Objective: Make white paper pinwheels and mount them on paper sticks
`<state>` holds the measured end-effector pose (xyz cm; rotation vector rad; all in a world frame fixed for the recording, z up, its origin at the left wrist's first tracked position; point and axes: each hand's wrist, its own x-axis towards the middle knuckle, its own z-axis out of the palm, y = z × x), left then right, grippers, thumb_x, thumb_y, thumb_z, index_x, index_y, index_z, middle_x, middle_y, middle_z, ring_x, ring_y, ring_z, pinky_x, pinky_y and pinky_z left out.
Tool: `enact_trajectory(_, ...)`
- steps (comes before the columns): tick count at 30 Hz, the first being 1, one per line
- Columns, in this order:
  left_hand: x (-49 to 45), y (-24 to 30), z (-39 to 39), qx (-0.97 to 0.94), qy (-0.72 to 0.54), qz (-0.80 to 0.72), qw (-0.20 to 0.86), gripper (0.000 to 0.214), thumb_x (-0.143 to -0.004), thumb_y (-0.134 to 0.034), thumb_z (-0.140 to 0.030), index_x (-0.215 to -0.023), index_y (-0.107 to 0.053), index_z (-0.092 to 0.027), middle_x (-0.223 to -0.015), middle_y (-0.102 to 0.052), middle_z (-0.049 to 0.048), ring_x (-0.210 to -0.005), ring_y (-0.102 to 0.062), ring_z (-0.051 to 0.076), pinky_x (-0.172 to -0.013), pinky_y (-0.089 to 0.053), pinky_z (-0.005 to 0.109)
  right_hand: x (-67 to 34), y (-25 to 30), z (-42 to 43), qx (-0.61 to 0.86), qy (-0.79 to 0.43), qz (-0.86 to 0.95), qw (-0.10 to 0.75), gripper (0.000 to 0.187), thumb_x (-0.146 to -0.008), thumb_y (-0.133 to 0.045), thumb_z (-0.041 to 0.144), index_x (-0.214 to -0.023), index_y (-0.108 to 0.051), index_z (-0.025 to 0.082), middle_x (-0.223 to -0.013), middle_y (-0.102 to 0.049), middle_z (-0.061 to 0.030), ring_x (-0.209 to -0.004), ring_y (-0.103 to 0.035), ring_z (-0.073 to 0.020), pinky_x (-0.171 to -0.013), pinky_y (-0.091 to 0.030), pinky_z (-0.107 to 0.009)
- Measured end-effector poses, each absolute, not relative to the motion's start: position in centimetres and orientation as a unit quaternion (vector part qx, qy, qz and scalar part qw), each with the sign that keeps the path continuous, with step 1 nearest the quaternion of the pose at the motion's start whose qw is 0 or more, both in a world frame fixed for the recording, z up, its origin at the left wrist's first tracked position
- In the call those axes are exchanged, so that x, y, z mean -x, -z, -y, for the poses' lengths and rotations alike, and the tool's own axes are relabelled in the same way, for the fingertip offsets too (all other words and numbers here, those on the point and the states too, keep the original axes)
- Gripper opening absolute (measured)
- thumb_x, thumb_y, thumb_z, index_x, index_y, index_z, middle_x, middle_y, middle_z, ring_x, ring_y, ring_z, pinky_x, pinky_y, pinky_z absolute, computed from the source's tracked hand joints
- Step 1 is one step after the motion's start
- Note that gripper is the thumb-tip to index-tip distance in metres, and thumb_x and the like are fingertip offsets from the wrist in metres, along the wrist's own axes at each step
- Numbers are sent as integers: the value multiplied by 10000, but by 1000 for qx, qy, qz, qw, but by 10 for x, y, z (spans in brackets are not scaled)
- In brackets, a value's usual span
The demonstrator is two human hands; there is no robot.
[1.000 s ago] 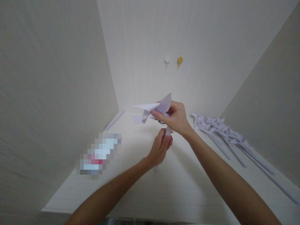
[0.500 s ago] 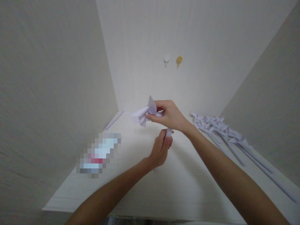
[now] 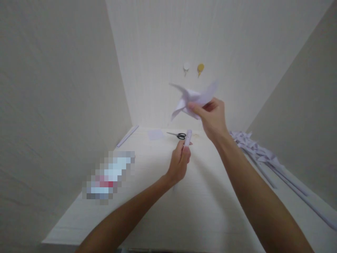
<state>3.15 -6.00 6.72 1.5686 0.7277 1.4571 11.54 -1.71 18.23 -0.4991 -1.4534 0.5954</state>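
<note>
Raised since earlier, a white folded-paper pinwheel point(image 3: 194, 95) is pinched in the right hand point(image 3: 213, 118) over the pale desk's point(image 3: 181, 221) far edge; the left hand point(image 3: 178, 163), apart, clasps a white paper stick point(image 3: 188, 137).

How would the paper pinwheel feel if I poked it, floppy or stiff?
The pinwheel would probably feel very light, since it looks like thin folded paper. Its blades would likely bend easily, because their tips stick out unsupported beyond the right hand.

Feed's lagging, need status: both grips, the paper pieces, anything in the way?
Left grip closed around rolled white paper stick. Right grip pinching folded white paper pinwheel, apart from stick. Nothing visible between; black-handled metal scissors left of stick.
</note>
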Motion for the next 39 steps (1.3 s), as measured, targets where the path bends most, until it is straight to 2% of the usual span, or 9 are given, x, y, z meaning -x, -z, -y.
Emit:
enact_trajectory(2, -32, -73, 52, -628, -583, -315, 408, 302, -828, -250, -409, -880, -425, -168, -501, -298, -67, -414, -264, 57, -391, -208, 183, -129, -179, 17, 205, -329, 571, 723, 98, -558, -654, 225, -598, -576, 182, -575, -563, 58, -538, -520, -66, -531, -417, -196)
enact_trajectory(6, -33, -83, 40, -636, -579, -348, 373, 322, -830, -228, -419, -879, -426, -169, -518, -300, -59, -435, -280, 65, -409, -210, 195, -147, -154, 22, 175, -485, 454, 726, 172, -491, -686, 239, -608, -567, 199, -568, -577, 77, -541, -542, -66, -567, -457, -206)
enact_trajectory(9, -34, -86, 38, -654, -559, -357, 363, 319, -830, -222, -419, -870, -422, -174, -527, -308, -57, -443, -292, 68, -423, -216, 203, -143, -135, 19, 166, -530, 383, 738, 188, -498, -678, 262, -633, -563, 201, -591, -587, 79, -565, -559, -71, -607, -478, -226)
enact_trajectory(12, -35, -84, 42, -673, -531, -368, 362, 316, -831, -215, -417, -869, -419, -179, -532, -319, -56, -452, -305, 72, -436, -224, 210, -131, -128, 10, 164, -494, 323, 791, 167, -531, -665, 240, -651, -557, 199, -607, -590, 90, -554, -556, -51, -605, -481, -208)
enact_trajectory(16, -41, -78, 49, -690, -483, -389, 373, 314, -832, -207, -418, -851, -415, -185, -541, -343, -51, -465, -315, 76, -445, -220, 215, -122, -127, -1, 255, -359, 322, 838, 162, -560, -660, 249, -656, -558, 168, -582, -585, 68, -463, -527, -51, -426, -438, -167)
enact_trajectory(23, -48, -73, 54, -690, -457, -396, 398, 313, -832, -208, -423, -823, -415, -188, -537, -354, -51, -461, -314, 75, -453, -207, 223, -125, -120, -6, 338, -214, 441, 803, 174, -604, -639, 278, -642, -551, 132, -501, -558, 35, -382, -494, -69, -292, -322, -153)
enact_trajectory(30, -44, -76, 56, -724, -435, -425, 324, 337, -839, -189, -403, -774, -427, -173, -538, -383, -37, -480, -337, 93, -477, -224, 240, -121, -124, -4, 335, -179, 442, 813, 178, -606, -629, 271, -580, -506, 145, -478, -518, 48, -363, -467, -60, -335, -374, -179)
enact_trajectory(34, -41, -80, 55, -755, -423, -424, 267, 328, -845, -196, -370, -877, -456, -174, -613, -473, -8, -539, -400, 115, -517, -264, 251, -120, -123, -6, 302, -202, 425, 829, 180, -602, -634, 281, -587, -507, 155, -489, -516, 48, -375, -469, -62, -353, -388, -186)
enact_trajectory(39, -39, -77, 50, -776, -399, -443, 206, 310, -846, -179, -356, -865, -429, -174, -673, -514, 25, -577, -443, 137, -537, -291, 263, -121, -121, -9, 299, -226, 409, 832, 183, -602, -631, 307, -613, -517, 163, -479, -525, 49, -373, -475, -65, -328, -340, -176)
